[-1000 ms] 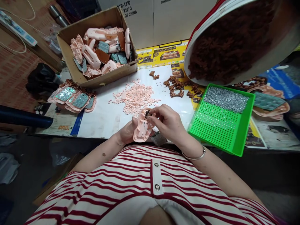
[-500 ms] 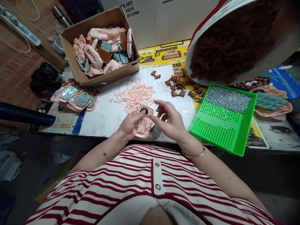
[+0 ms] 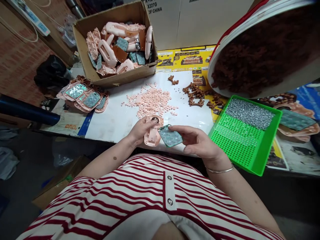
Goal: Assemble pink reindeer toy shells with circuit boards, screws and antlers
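My left hand [image 3: 140,131] grips a pink plastic shell [image 3: 153,136] at its left side. The thumb lies by a round dark-and-metal part [image 3: 155,120], possibly a speaker, at the shell's top. Beside the shell's right edge, a green-grey circuit board [image 3: 171,136] is tilted, with its flat face up. My right hand [image 3: 197,140] has its fingers along the board's upper edge and its thumb near the right corner; the fingers' undersides are hidden. Just beyond the shell lies a spread of small pink plastic rings [image 3: 155,100].
A cardboard box [image 3: 120,80] of pink shells and boards stands back left. Assembled shells [image 3: 85,98] lie left. Brown bone-shaped pieces [image 3: 193,93] lie beyond my right hand, near a tipped white tub [image 3: 212,71]. A green perforated tray [image 3: 240,140] holds small metal parts, likely screws.
The circuit board has come out from beside the shell to its right, face up, with my right hand moving right and down. The view has shifted slightly.
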Motion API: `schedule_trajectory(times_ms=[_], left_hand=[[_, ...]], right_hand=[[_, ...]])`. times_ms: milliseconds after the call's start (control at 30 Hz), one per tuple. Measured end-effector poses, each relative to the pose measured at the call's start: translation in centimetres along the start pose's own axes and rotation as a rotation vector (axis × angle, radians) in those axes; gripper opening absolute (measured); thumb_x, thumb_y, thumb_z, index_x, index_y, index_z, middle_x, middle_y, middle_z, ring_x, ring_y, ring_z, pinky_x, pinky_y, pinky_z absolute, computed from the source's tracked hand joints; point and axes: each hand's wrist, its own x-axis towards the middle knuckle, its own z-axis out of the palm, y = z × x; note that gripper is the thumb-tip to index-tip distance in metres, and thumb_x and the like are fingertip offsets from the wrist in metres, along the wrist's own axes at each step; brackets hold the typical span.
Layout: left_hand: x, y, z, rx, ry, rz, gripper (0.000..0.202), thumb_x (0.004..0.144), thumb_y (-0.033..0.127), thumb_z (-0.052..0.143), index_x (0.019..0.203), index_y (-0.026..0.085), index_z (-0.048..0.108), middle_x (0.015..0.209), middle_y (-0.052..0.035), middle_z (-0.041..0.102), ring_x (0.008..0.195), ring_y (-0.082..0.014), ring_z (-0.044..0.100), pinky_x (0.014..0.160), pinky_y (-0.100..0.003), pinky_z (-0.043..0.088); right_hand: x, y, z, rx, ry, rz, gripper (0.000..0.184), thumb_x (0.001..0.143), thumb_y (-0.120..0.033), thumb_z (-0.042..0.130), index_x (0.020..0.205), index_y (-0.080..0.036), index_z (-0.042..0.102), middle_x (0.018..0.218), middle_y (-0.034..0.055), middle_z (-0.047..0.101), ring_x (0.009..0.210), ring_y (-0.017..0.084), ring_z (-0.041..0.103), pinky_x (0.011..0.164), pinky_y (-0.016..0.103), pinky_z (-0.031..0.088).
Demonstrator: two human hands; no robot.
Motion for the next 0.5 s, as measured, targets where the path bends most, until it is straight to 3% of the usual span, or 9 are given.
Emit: schedule_trajectory(times_ms=[33,100,167,233,333,400,500], left_hand=[[-0.1,-0.2,0.0,-0.001,-0.045,-0.026,0.044,0.062,0.040,0.092,0.088,0.012,0.070,0.077,-0.0027,0.072,0.069,-0.0149,0.067,0.071,-0.027,0.051],[-0.3,-0.5,0.0,-0.007,-0.128,-0.057,0.041,0.064,0.038,0.091,0.088,0.012,0.071,0.076,-0.0024,0.071,0.068,-0.0140,0.065,0.069,-0.026,0.050],[-0.4,-0.7,0.0,-0.032,-0.173,-0.062,0.039,0.066,0.038,0.090,0.090,0.013,0.072,0.078,-0.0028,0.072,0.068,-0.0137,0.065,0.069,-0.025,0.049],[-0.5,-0.7,0.0,-0.075,-0.199,-0.075,0.043,0.070,0.045,0.088,0.096,0.014,0.073,0.084,-0.0047,0.074,0.073,-0.0161,0.067,0.072,-0.028,0.051],[-0.8,-0.5,0.0,-0.075,-0.270,-0.090,0.054,0.072,0.056,0.085,0.101,0.013,0.073,0.089,-0.0073,0.074,0.077,-0.0181,0.069,0.075,-0.030,0.052],[-1.1,-0.3,0.2,-0.023,-0.295,-0.073,0.054,0.065,0.050,0.091,0.098,0.013,0.072,0.087,-0.0057,0.073,0.074,-0.0159,0.067,0.072,-0.028,0.050],[-1.5,-0.1,0.8,0.049,-0.228,-0.020,0.054,0.055,0.034,0.099,0.097,0.014,0.070,0.091,-0.0039,0.073,0.081,-0.0155,0.067,0.077,-0.027,0.050]], right_hand=[[0.2,-0.4,0.1,-0.040,0.004,-0.036,0.063,0.065,-0.052,0.091,0.120,-0.028,0.074,0.118,0.0089,0.077,0.103,0.024,0.073,0.088,0.039,0.061],[0.8,-0.8,0.4,-0.210,0.105,-0.109,0.046,0.074,-0.050,0.086,0.113,-0.027,0.077,0.111,0.0080,0.078,0.094,0.021,0.073,0.082,0.036,0.060],[1.7,-1.0,0.8,-0.431,0.275,-0.204,0.027,0.083,-0.049,0.077,0.094,-0.025,0.079,0.086,0.0052,0.077,0.076,0.017,0.068,0.070,0.032,0.056],[2.5,-0.9,1.2,-0.568,0.438,-0.270,0.030,0.086,-0.051,0.072,0.077,-0.022,0.075,0.066,0.0017,0.067,0.063,0.014,0.059,0.061,0.030,0.048],[3.4,-0.7,1.7,-0.496,0.554,-0.202,0.044,0.083,-0.062,0.071,0.068,-0.021,0.065,0.057,-0.0021,0.056,0.054,0.011,0.048,0.051,0.027,0.039],[3.8,-0.5,2.0,-0.396,0.589,-0.111,0.049,0.078,-0.067,0.073,0.069,-0.020,0.063,0.057,-0.0028,0.056,0.052,0.009,0.046,0.047,0.025,0.036],[4.3,-0.4,2.3,-0.257,0.602,-0.027,0.052,0.068,-0.068,0.081,0.070,-0.020,0.063,0.060,-0.0023,0.060,0.051,0.009,0.048,0.046,0.024,0.039]])
